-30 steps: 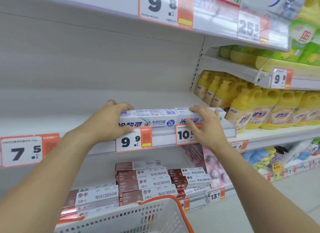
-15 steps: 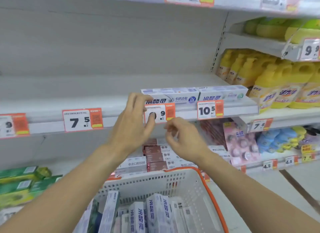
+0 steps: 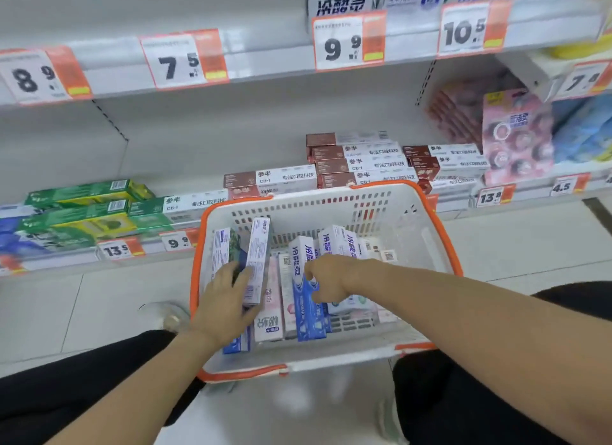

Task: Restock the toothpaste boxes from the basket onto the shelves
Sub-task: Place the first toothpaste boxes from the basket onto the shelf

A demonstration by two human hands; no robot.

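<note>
The boxes (image 3: 304,289) stood and leaned on end in the basket (image 3: 410,219), packed toward its left wall and middle, with bare floor showing at the right. They looked light, stiff cardboard with slick printed faces, likely to dent if squeezed across the broad side; the safest hold seemed to be across the narrow long edges near mid-length.

The left hand (image 3: 225,307) lay against a tall white box (image 3: 258,262) by the left wall, fingers (image 3: 228,272) fairly straight, thumb alongside it. The right hand (image 3: 331,279) curled loosely over a blue-and-white box (image 3: 308,309); whether it gripped could not be told.

Most boxes were white with blue lettering, a few pink. Matching boxes lay flat at the upper shelf (image 3: 265,57) front edge.
</note>
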